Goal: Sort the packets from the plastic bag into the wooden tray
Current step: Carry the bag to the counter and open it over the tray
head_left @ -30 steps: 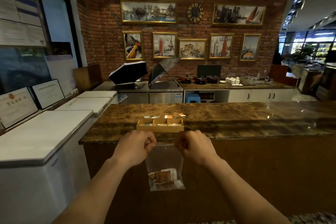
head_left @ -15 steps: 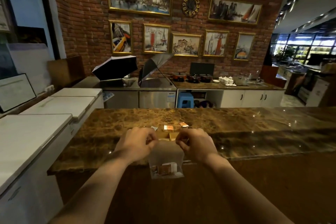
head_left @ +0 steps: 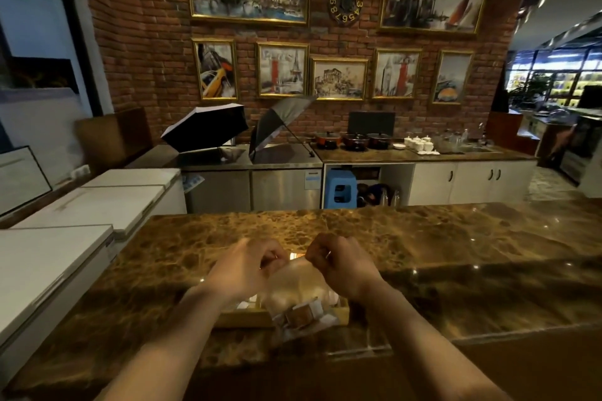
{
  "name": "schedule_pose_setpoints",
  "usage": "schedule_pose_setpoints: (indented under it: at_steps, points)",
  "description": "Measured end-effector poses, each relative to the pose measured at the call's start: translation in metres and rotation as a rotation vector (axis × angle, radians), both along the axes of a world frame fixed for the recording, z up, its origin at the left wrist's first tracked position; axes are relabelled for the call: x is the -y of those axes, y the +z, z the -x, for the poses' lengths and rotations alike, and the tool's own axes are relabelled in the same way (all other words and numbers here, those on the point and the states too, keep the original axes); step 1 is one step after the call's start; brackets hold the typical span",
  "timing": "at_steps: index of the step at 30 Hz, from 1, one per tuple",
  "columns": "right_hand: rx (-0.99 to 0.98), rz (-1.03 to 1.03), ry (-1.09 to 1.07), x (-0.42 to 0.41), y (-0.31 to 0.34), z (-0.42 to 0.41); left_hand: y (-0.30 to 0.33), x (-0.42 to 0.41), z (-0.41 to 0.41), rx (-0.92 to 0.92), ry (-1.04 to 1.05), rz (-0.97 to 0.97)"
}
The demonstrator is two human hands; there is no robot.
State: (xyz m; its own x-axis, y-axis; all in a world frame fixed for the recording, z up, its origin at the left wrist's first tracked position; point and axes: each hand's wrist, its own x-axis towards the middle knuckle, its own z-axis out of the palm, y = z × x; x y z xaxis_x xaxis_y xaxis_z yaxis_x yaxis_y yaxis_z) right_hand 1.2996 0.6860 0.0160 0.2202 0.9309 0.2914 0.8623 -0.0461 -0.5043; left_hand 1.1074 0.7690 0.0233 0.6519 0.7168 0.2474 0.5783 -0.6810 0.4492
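I hold a clear plastic bag [head_left: 294, 286] over the marble counter, tilted, with brown and white packets [head_left: 301, 316] bunched at its lower end. My left hand [head_left: 250, 265] grips the bag's top edge on the left. My right hand [head_left: 340, 265] grips the top edge on the right. Under the bag and my wrists lies the wooden tray [head_left: 242, 319], mostly hidden; only its near rim and a bit of one compartment show. An orange packet [head_left: 293, 255] peeks between my hands.
The brown marble counter [head_left: 456, 254] stretches left to right, with its front edge just below the tray. White chest freezers [head_left: 65, 238] stand at the left. Behind the counter are steel cabinets, two open umbrellas [head_left: 208, 127] and a worktop with pots.
I have stepped up to the counter; the bag, which hung below the counter edge, has risen and now lies tilted over the tray. Both hands keep their hold on the bag's top.
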Motion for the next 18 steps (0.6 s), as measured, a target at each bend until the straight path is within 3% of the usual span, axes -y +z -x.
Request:
schedule_pose_setpoints:
  at_steps: [5, 9, 12, 15, 18]
  points:
    - [-0.136, -0.079, 0.065, -0.040, -0.004, -0.044, 0.009, -0.026, -0.046, 0.028, 0.014, 0.091]
    - [-0.376, -0.203, -0.019, -0.065, -0.012, -0.065, 0.010, -0.049, -0.077, 0.107, 0.119, 0.164]
    - [-0.642, -0.113, -0.191, -0.071, -0.005, -0.065, 0.009, -0.059, -0.088, 0.221, 0.180, 0.332]
    - [-0.997, 0.077, -0.102, -0.081, -0.001, -0.063, 0.011, -0.066, -0.096, 0.390, 0.258, 0.524]
    - [-1.143, 0.123, -0.066, -0.095, -0.002, -0.055, 0.010, -0.073, -0.104, 0.456, 0.276, 0.561]
